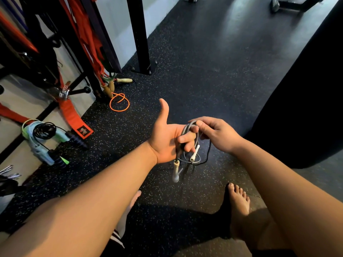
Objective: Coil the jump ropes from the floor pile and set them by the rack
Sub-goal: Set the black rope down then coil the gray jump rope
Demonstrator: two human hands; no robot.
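Loops of thin grey jump rope (186, 127) hang above the speckled black rubber floor (185, 80), its pale handles (176, 170) pointing straight down. Our left hand (167, 140) curls its fingers round them, thumb stretched out; our right hand (217, 134) pinches the top loop.

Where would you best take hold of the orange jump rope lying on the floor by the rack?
Probably by its wooden handles, coming from above on the side away from the rack. They lie together at the rack's foot and are thicker than the orange cord, which lies flat in a loose loop.
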